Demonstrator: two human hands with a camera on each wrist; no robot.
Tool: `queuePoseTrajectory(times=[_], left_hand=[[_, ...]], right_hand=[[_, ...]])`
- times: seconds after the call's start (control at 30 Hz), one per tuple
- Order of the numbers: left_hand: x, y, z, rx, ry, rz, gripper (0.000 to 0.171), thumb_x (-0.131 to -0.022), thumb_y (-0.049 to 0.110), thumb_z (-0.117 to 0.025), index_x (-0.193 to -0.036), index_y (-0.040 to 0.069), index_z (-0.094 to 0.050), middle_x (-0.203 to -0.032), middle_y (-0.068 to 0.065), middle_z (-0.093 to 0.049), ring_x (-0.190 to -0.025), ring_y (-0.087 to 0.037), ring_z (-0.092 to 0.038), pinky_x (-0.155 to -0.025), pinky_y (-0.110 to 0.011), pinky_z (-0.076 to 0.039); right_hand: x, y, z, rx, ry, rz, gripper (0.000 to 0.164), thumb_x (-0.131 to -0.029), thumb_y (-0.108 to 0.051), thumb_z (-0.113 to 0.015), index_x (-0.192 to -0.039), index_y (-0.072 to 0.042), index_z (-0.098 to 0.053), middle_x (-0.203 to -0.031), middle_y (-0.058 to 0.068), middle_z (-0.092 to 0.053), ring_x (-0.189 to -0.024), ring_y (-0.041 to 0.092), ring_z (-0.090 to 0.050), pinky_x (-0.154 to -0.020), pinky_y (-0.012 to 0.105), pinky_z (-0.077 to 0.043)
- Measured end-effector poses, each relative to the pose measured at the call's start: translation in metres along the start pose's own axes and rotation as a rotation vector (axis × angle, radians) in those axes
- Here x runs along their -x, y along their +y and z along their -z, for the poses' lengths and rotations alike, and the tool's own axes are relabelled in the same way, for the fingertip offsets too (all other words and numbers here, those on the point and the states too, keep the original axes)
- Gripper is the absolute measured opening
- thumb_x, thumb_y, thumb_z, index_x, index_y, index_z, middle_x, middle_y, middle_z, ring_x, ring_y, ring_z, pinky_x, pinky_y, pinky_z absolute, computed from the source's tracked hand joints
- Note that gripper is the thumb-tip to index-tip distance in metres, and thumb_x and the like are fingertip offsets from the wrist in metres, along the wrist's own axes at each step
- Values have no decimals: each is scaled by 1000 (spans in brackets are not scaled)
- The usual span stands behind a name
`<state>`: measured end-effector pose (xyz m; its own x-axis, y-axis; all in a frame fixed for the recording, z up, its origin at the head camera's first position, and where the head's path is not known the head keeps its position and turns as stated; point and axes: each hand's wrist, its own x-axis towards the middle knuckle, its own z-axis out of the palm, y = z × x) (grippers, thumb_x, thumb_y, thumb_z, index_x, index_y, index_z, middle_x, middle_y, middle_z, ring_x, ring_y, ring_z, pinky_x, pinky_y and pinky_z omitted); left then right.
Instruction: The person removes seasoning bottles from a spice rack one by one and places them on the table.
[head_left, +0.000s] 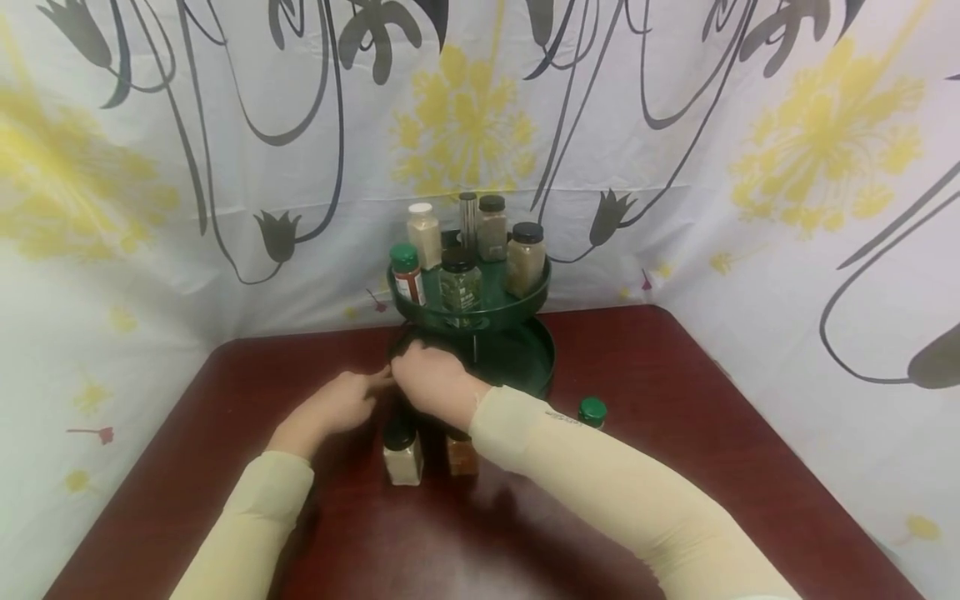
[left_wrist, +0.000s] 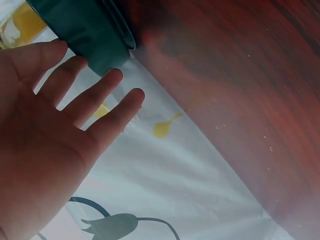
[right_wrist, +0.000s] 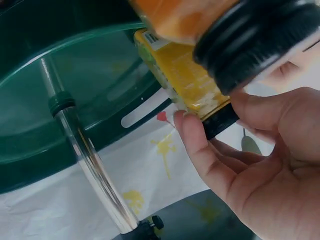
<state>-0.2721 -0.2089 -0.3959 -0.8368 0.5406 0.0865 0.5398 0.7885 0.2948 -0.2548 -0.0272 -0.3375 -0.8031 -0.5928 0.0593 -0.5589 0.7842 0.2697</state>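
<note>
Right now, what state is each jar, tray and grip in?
Right grip: holding the yellow jar
Left grip: fingers spread apart
Yellow jar: lid on, held
Pale table jar: lid on, upright
Orange table jar: lid on, upright
Green-capped table jar: closed, partly hidden
Upper tray: holding several capped jars
Lower tray: partly hidden

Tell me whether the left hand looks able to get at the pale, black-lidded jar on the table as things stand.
Probably yes: the left hand looks open and empty, the pale jar stands close by, and nothing visible blocks the space between them.
</note>
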Motion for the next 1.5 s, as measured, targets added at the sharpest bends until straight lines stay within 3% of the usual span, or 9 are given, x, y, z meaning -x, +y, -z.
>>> queuePoseTrajectory(times=[0.3, 0.57, 0.73, 0.83, 0.93, 1.1, 1.23, 1.33, 1.5], left_hand=[[3, -4, 2, 16, -9, -9, 58, -92, 2, -53, -146, 20, -45, -135, -14, -55, -114, -31, -56, -95, -49, -46], [-1, -19, 4, 51, -8, -81, 67, -88, -6, -51, -147, 26, -43, -136, -4, -55, -114, -20, -55, -97, -45, -46], [-5, -31, 4, 75, -16, -84, 45, -87, -6, -53, -124, 17, -63, -111, 0, -66, -99, -18, -60, -89, -43, -49], [-5, -36, 7, 106, -40, -42, 35, -85, -7, -51, -109, 13, -67, -98, 0, -66, -91, -18, -60, -84, -43, -50], [-4, -41, 12, 171, -53, 5, 29, -86, -5, -49, -107, 9, -64, -95, -1, -64, -88, -18, -58, -82, -41, -49], [-3, -43, 19, 299, -63, 12, 28, -97, 17, -54, -123, 9, -58, -109, -4, -61, -98, -19, -55, -87, -39, -47], [1, -40, 25, 297, -73, -32, 41, -98, 27, -55, -136, 12, -54, -132, -2, -55, -119, -19, -49, -100, -42, -41], [2, -38, 25, 357, -103, 35, 43, -100, 38, -50, -140, 22, -52, -140, 6, -50, -127, -13, -44, -106, -45, -35], [-1, -36, 21, 584, -168, 210, 48, -100, 51, -43, -142, 30, -49, -140, 13, -48, -128, -13, -44, -108, -49, -31]], right_hand=[[10, -3, 16, 2, 48, 49, 20, -96, -17, -56, -114, -16, -64, -104, 12, -56, -82, 24, -52, -64, 35, -56], [13, 2, 34, -72, 127, 86, 17, -94, -19, -59, -110, -17, -63, -102, 9, -54, -83, 23, -48, -66, 35, -55], [13, 3, 45, -144, 167, 151, 19, -89, -20, -65, -107, -18, -64, -94, 3, -51, -80, 19, -47, -69, 32, -52], [11, 2, 52, -207, 173, 185, 23, -85, -13, -68, -107, -18, -66, -90, 0, -50, -78, 16, -50, -69, 28, -51], [9, -4, 55, -241, 167, 217, 28, -82, -8, -69, -109, -18, -68, -90, -1, -50, -78, 14, -53, -68, 25, -51], [7, -22, 51, -240, 128, 271, 31, -83, -6, -67, -110, -21, -68, -93, -2, -52, -80, 14, -52, -70, 25, -50], [3, -40, 41, -165, 110, 334, 24, -85, -11, -69, -106, -22, -71, -95, -5, -61, -81, 11, -55, -74, 24, -49], [2, -55, 33, -94, 81, 380, 22, -88, -17, -69, -108, -25, -71, -97, -9, -67, -85, 8, -58, -82, 23, -49], [4, -72, 27, -58, 42, 421, 27, -92, -16, -65, -116, -27, -68, -99, -12, -68, -89, 6, -60, -83, 19, -48]])
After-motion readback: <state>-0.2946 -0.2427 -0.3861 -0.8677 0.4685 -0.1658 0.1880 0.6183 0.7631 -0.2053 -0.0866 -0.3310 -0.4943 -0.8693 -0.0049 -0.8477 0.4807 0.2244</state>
